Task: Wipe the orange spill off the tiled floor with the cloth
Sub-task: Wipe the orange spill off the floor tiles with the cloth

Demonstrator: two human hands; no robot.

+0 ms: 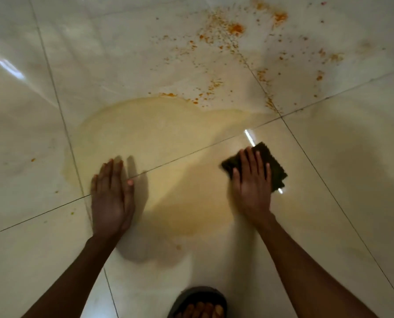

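On the glossy tiled floor, near the middle of the view, a broad pale-orange puddle spreads across the meeting of several tiles, and beyond it a scatter of brighter orange specks and clumps reaches toward the far edge. The right hand lies flat on a dark cloth at the puddle's right margin, its fingers stretched out side by side and pressing down rather than curled around the fabric; the palm covers the near part of the cloth and the far corner sticks out past the fingertips. That flat press looks meant to keep the whole cloth in contact with the wet tile so it soaks and drags liquid along. The left hand rests open on the floor at the puddle's near-left edge, fingers together and holding nothing, probably as a prop for the crouching body. A sandalled foot stands just behind, close to the thin near end of the spill.

Most of the mess is not yet wiped. Dry tile lies open to the right of the cloth and to the far left, so strokes have free room both ways; the grout lines crossing under the puddle may hold liquid. The specks lie well apart from the cloth and will call for a longer reach forward.
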